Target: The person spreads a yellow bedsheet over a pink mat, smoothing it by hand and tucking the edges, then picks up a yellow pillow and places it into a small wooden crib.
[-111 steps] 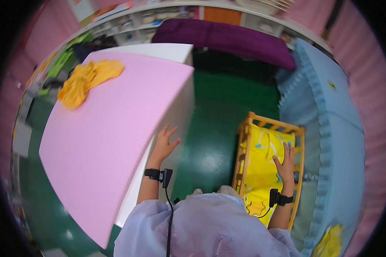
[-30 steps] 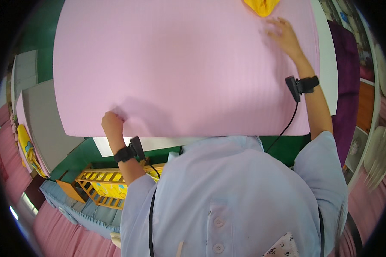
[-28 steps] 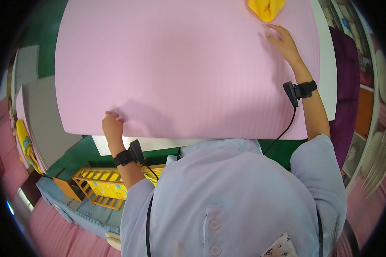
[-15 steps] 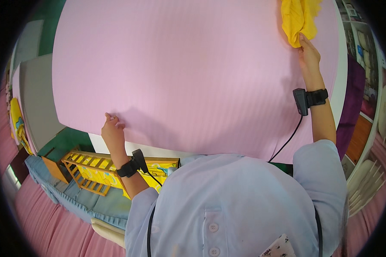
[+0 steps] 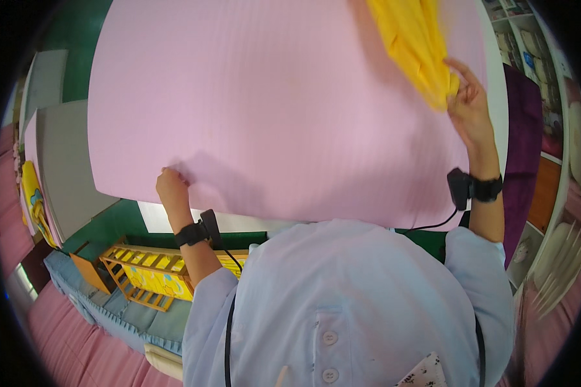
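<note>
At the far right, my right hand [image 5: 470,106] is closed with thumb and fingers on the lower end of a yellow cloth [image 5: 412,48]. The cloth hangs in long folds and runs past the top edge of the view; its lower tip is a little blurred. Beneath it spreads a padded-looking pink surface [image 5: 284,122]. On the left, my left hand [image 5: 173,187] is closed in a loose fist over the near left part of that pink surface, casting a shadow. Nothing shows in it, though its fingertips are curled partly out of sight.
Black devices with cables are strapped to both wrists. At the lower left stands a wooden crib-like frame [image 5: 145,300] with yellow patterned fabric, beside a blue ruffled cover [image 5: 110,322]. A grey panel [image 5: 74,155] is on the left. Purple cloth [image 5: 521,148] and shelves [image 5: 529,45] line the right.
My right hand has come nearer to me, drawing the yellow cloth down and leftward so more of it shows. My left hand's fingers have curled in.
</note>
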Demonstrator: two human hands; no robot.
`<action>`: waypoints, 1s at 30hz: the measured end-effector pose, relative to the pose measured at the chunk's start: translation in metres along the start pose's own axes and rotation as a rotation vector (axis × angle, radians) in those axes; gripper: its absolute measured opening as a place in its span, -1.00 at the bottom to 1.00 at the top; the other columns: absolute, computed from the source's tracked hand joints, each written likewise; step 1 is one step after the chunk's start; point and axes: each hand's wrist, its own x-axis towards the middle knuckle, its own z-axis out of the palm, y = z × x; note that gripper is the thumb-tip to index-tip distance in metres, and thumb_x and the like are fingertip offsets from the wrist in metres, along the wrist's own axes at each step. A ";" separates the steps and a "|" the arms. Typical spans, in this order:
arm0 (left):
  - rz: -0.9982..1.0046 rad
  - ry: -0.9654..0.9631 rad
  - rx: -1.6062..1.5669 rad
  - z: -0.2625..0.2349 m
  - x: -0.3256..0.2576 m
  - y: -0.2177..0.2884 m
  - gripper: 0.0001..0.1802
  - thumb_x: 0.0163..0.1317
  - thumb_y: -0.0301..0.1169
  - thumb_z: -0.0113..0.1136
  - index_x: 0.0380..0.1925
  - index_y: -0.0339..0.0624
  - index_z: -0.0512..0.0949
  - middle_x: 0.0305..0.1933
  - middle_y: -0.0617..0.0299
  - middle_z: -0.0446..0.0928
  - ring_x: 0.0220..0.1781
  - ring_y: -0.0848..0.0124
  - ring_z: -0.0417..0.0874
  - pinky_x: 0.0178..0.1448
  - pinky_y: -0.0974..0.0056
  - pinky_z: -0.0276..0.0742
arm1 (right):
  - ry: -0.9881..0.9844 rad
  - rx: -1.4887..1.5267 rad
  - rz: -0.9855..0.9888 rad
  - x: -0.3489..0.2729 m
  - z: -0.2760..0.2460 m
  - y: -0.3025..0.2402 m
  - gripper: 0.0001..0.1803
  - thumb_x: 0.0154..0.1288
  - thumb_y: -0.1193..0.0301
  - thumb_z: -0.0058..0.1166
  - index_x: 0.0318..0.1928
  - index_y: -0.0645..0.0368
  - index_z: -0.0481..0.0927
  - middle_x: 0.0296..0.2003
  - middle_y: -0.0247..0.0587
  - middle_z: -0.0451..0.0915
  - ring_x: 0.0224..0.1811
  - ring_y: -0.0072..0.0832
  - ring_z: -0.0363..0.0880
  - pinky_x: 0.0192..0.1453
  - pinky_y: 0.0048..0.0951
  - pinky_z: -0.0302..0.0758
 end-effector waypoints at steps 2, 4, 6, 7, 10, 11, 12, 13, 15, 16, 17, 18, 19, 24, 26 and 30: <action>0.054 -0.004 0.110 0.006 0.004 -0.004 -0.94 -0.12 -0.57 0.12 -0.59 -0.36 0.49 -0.46 -0.04 0.53 -0.39 0.10 0.58 -0.34 0.17 0.52 | -0.041 -0.054 0.040 -0.046 0.012 -0.007 -0.41 -0.07 0.56 0.24 0.05 0.33 0.35 -0.22 -0.27 0.52 -0.19 -0.65 0.49 -0.16 -0.67 0.43; 0.126 -0.014 0.215 0.005 0.012 0.008 -0.91 -0.12 -0.52 0.17 -0.60 -0.33 0.49 -0.41 -0.05 0.53 -0.33 0.08 0.57 -0.28 0.13 0.51 | -0.128 -0.118 0.154 -0.094 0.010 -0.021 -0.44 -0.10 0.56 0.27 -0.01 0.34 0.41 -0.23 -0.27 0.53 -0.20 -0.60 0.50 -0.14 -0.64 0.44; 0.118 -0.178 0.334 -0.006 0.017 0.031 -0.82 -0.03 -0.41 0.17 -0.46 -0.33 0.54 -0.32 -0.08 0.54 -0.21 0.04 0.55 -0.14 0.11 0.48 | -0.086 -0.141 0.213 -0.141 0.003 -0.030 -0.45 -0.12 0.54 0.29 -0.03 0.33 0.42 -0.24 -0.27 0.53 -0.20 -0.60 0.51 -0.14 -0.63 0.43; 0.146 -0.171 0.340 -0.010 0.021 0.039 -0.82 -0.03 -0.41 0.17 -0.46 -0.33 0.54 -0.32 -0.08 0.54 -0.21 0.04 0.55 -0.14 0.11 0.48 | -0.068 -0.155 0.292 -0.164 0.002 -0.032 -0.45 -0.14 0.53 0.32 -0.04 0.33 0.44 -0.25 -0.27 0.53 -0.21 -0.60 0.51 -0.13 -0.63 0.43; 0.403 -0.092 -0.047 -0.020 0.032 0.078 -0.51 0.08 -0.22 0.13 -0.01 -0.26 0.39 -0.08 -0.13 0.47 0.00 0.01 0.47 0.05 0.12 0.40 | 0.105 -0.117 0.293 -0.231 -0.005 -0.031 -0.44 -0.13 0.53 0.31 -0.02 0.31 0.44 -0.27 -0.27 0.54 -0.23 -0.62 0.50 -0.13 -0.65 0.41; 0.450 -0.104 -0.079 -0.023 0.033 0.100 -0.38 0.11 -0.16 0.12 0.14 -0.22 0.27 0.01 -0.15 0.42 0.07 0.01 0.43 0.10 0.11 0.37 | 0.137 -0.113 0.293 -0.252 -0.008 -0.029 -0.44 -0.13 0.53 0.31 -0.02 0.31 0.44 -0.27 -0.27 0.54 -0.23 -0.62 0.50 -0.13 -0.65 0.41; 0.491 -0.079 -0.158 -0.029 0.028 0.129 -0.29 0.07 -0.16 0.17 0.19 -0.21 0.19 0.10 -0.15 0.33 0.12 -0.02 0.37 0.12 0.09 0.35 | 0.187 -0.116 0.284 -0.272 -0.009 -0.025 -0.43 -0.12 0.53 0.31 -0.01 0.32 0.43 -0.27 -0.27 0.54 -0.23 -0.62 0.50 -0.13 -0.65 0.40; 0.527 -0.056 -0.236 -0.034 0.019 0.157 -0.19 0.02 -0.16 0.23 0.23 -0.20 0.10 0.20 -0.14 0.23 0.18 -0.05 0.30 0.14 0.07 0.33 | 0.235 -0.117 0.277 -0.293 -0.010 -0.022 -0.42 -0.11 0.53 0.30 0.00 0.32 0.42 -0.26 -0.27 0.55 -0.23 -0.62 0.50 -0.12 -0.66 0.40; 0.815 0.081 -0.377 -0.029 0.013 0.194 -0.02 -0.12 -0.21 0.35 0.27 -0.10 0.00 0.29 -0.12 0.06 0.25 -0.14 0.17 0.17 0.06 0.31 | 0.325 -0.109 0.288 -0.326 -0.009 -0.019 -0.41 -0.10 0.53 0.29 0.02 0.32 0.40 -0.25 -0.27 0.55 -0.22 -0.62 0.50 -0.11 -0.66 0.40; 0.836 0.074 -0.378 -0.026 0.007 0.213 -0.02 -0.12 -0.21 0.35 0.27 -0.10 0.00 0.29 -0.12 0.06 0.25 -0.14 0.17 0.17 0.06 0.31 | 0.390 -0.109 0.300 -0.341 -0.011 -0.017 -0.39 -0.10 0.54 0.28 0.04 0.32 0.38 -0.24 -0.28 0.55 -0.21 -0.61 0.50 -0.10 -0.66 0.40; 0.913 0.147 -0.332 -0.023 -0.001 0.231 -0.07 -0.19 -0.27 0.40 0.22 -0.09 0.13 0.30 -0.09 0.04 0.28 -0.08 0.11 0.19 0.09 0.27 | 0.432 -0.128 0.303 -0.354 -0.017 -0.011 -0.36 -0.08 0.59 0.24 0.09 0.32 0.33 -0.23 -0.25 0.56 -0.20 -0.60 0.51 -0.08 -0.65 0.40; 0.995 0.217 -0.288 -0.020 -0.010 0.248 -0.12 -0.26 -0.32 0.44 0.16 -0.08 0.26 0.32 -0.05 0.01 0.32 -0.02 0.05 0.21 0.13 0.23 | 0.456 -0.124 0.302 -0.367 -0.021 -0.005 -0.36 -0.08 0.59 0.24 0.09 0.32 0.33 -0.23 -0.25 0.56 -0.20 -0.60 0.51 -0.08 -0.65 0.40; 1.016 0.213 -0.288 -0.024 -0.018 0.260 -0.12 -0.26 -0.32 0.44 0.16 -0.08 0.26 0.32 -0.05 0.01 0.32 -0.02 0.05 0.21 0.13 0.23 | 0.537 -0.094 0.314 -0.375 -0.021 0.001 -0.36 -0.07 0.63 0.20 0.11 0.32 0.31 -0.23 -0.24 0.56 -0.19 -0.59 0.51 -0.08 -0.64 0.40; 1.187 -0.383 -0.276 -0.006 -0.031 0.268 -0.68 -0.22 -0.51 0.27 -0.33 -0.17 0.57 -0.17 -0.09 0.51 -0.20 0.00 0.53 -0.06 0.17 0.45 | 0.810 -0.305 0.392 -0.435 -0.056 0.026 -0.34 -0.07 0.78 -0.05 0.17 0.28 0.27 -0.40 -0.31 0.54 -0.32 -0.62 0.49 -0.15 -0.66 0.39; 1.152 -0.342 -0.395 -0.007 -0.042 0.258 -0.72 -0.17 -0.60 0.12 -0.34 -0.23 0.57 -0.44 0.11 0.57 -0.37 0.24 0.59 -0.14 0.28 0.48 | 0.965 -0.401 0.373 -0.459 -0.082 0.040 -0.35 -0.05 0.77 -0.05 0.17 0.26 0.29 -0.55 -0.43 0.42 -0.48 -0.69 0.38 -0.34 -0.69 0.31; 0.755 -0.061 -1.161 -0.024 0.013 0.162 -0.70 0.00 -0.60 0.01 -0.19 -0.36 0.50 -0.27 0.24 0.53 -0.26 0.48 0.53 -0.15 0.38 0.46 | 1.287 -0.791 0.502 -0.486 -0.149 0.064 -0.48 0.00 0.75 -0.02 0.04 0.17 0.46 -0.58 -0.40 0.44 -0.50 -0.66 0.38 -0.40 -0.63 0.32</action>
